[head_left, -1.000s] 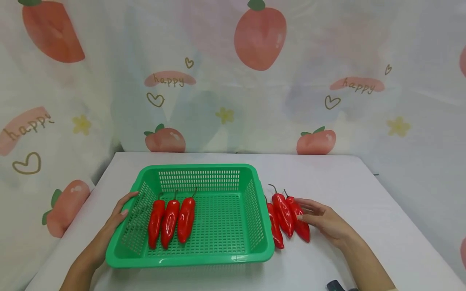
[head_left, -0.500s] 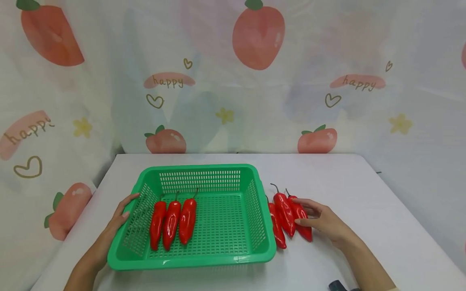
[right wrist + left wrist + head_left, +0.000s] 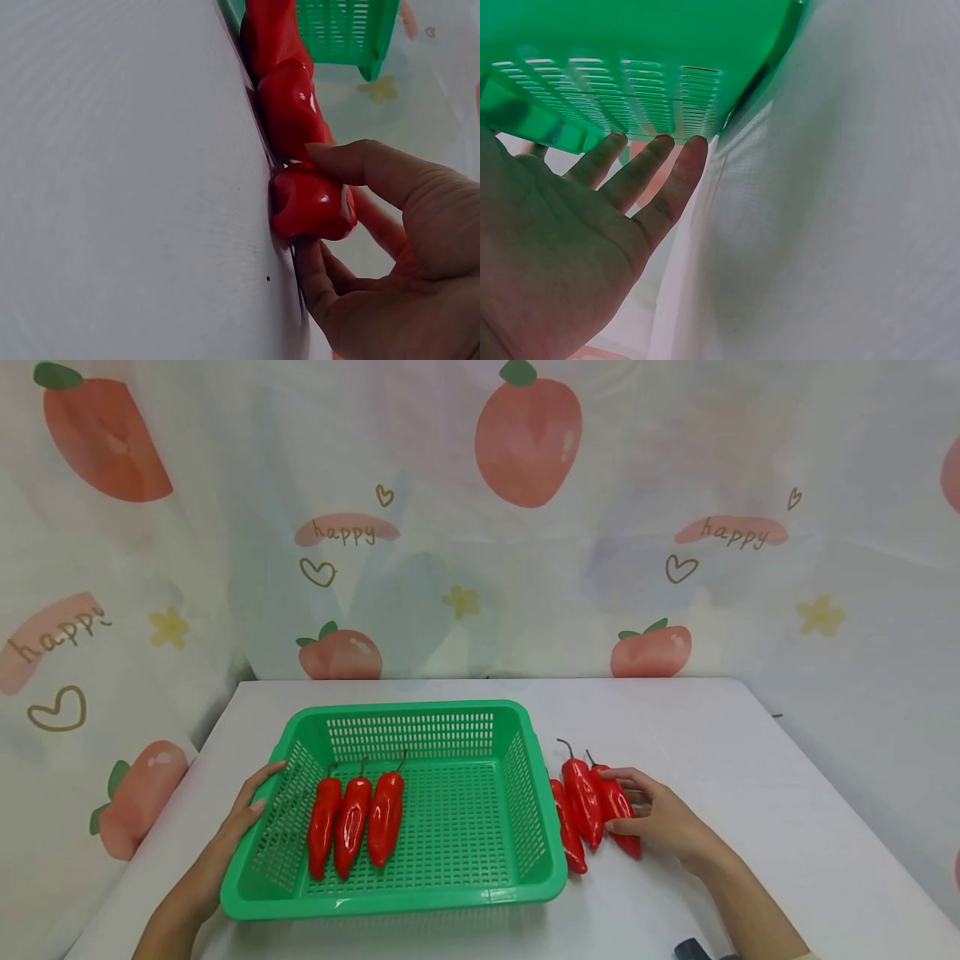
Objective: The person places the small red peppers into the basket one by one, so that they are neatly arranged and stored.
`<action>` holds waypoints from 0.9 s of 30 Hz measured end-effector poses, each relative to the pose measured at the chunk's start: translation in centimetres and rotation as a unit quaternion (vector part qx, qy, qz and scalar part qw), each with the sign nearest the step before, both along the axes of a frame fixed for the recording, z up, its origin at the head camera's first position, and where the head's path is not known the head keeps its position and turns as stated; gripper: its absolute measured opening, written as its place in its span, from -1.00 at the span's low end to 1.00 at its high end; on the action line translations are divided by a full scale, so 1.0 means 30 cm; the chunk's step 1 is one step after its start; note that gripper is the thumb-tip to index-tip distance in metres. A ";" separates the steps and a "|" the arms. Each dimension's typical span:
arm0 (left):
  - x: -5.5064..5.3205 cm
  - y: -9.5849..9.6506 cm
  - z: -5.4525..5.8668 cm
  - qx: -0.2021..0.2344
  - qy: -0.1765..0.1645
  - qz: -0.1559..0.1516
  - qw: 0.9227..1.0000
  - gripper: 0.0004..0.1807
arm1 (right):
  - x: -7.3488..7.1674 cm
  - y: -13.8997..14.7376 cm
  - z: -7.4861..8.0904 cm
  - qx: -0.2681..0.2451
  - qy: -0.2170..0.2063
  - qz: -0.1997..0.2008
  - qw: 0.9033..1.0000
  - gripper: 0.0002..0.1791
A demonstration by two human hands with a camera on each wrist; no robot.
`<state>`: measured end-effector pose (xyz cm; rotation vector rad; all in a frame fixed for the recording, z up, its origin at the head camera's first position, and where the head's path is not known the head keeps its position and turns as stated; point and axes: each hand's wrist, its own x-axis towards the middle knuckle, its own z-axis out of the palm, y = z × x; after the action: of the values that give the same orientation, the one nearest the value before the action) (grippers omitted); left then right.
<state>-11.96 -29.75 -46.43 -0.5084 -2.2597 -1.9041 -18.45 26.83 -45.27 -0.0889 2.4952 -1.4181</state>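
My right hand [image 3: 667, 818] pinches the rightmost red chili pepper [image 3: 615, 799] on the table. In the right wrist view the thumb lies over the top of this pepper [image 3: 311, 206] and the other fingers curl beneath it. Two more red peppers [image 3: 581, 800] lie side by side to its left, against the green basket [image 3: 397, 903]. Inside that basket, three glossy red peppers [image 3: 351, 827] stand in a row on the left part of the floor. My left hand [image 3: 225, 843] rests at the basket's left side, its fingers [image 3: 641, 172] extended along the slotted wall.
A white table [image 3: 712, 743] bears everything, with a patterned cloth [image 3: 465, 552] hanging behind and at the sides. Part of a dark object [image 3: 692, 949] shows at the bottom edge near the right forearm.
My right thumb has moved left across the rightmost pepper, and the hand now grips it. The left hand stays at the basket. The head view has shifted slightly.
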 end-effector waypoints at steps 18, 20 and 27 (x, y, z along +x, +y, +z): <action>-0.003 -0.024 -0.012 0.007 0.020 -0.011 1.000 -0.35 | 0.013 -0.017 -0.009 -0.010 0.027 -0.018 0.999 -0.20; -0.004 -0.023 -0.008 0.008 0.019 -0.009 1.000 -0.35 | 0.014 -0.019 -0.007 -0.014 0.029 -0.019 0.999 -0.21; -0.018 -0.019 -0.008 0.033 0.058 -0.044 0.997 -0.32 | 0.010 -0.015 0.002 -0.041 0.015 -0.035 0.998 -0.20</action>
<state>-12.50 -30.32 -46.65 -0.6990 -2.1280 -1.9293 -18.15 26.38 -45.21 -0.0402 2.4865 -1.5580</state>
